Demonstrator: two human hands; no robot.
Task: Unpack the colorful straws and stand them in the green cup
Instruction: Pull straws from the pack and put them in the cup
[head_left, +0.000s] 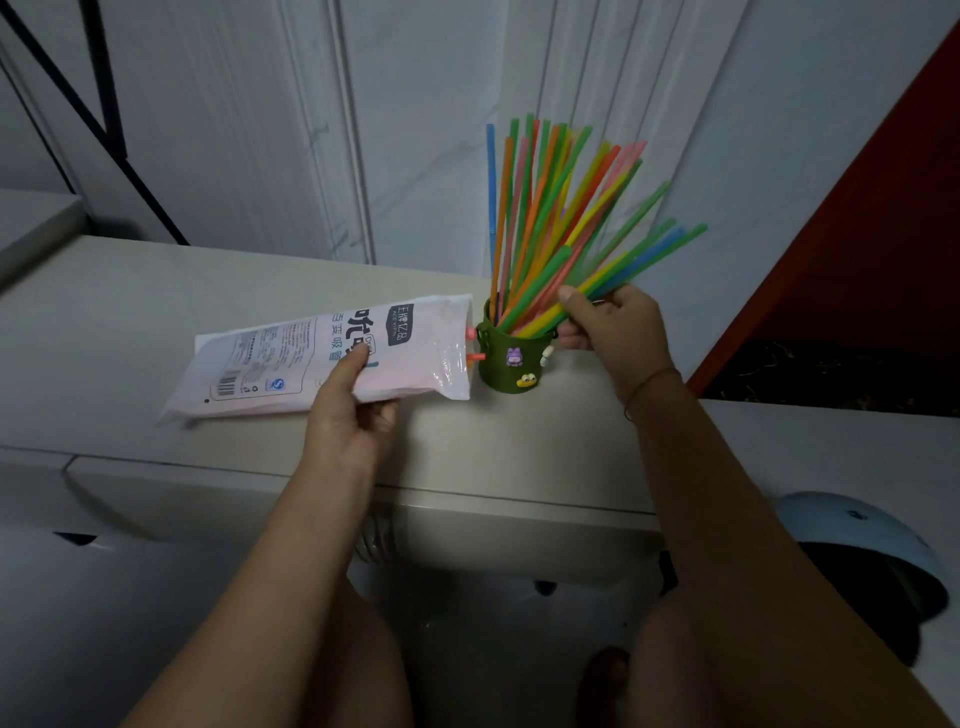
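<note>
Dark green cup with small cartoon charms (511, 358) stands upright on the pale beige worktop (493, 447). A fan of thin colorful plastic straws (540, 218) stands in it and leans toward the cup's right.

Right hand (621, 338), just right of the cup's rim, pinches a small bundle of yellow, green and blue straws between thumb and curled fingers. Their lower ends reach the rim; I cannot tell whether they are inside.

Left hand (353, 415), left of the cup, grips the clear printed plastic straw bag (311, 364), thumb on top, fingers curled beneath. The bag's mouth lies just beside the cup's left wall, with two red-orange straw ends (475, 357) poking out.

My judgement:
- Bring the bundle upright before letting go.
- Ease it down gently, since the light cup may tip.
- Hold the bag level so the remaining straws do not slide out.
</note>
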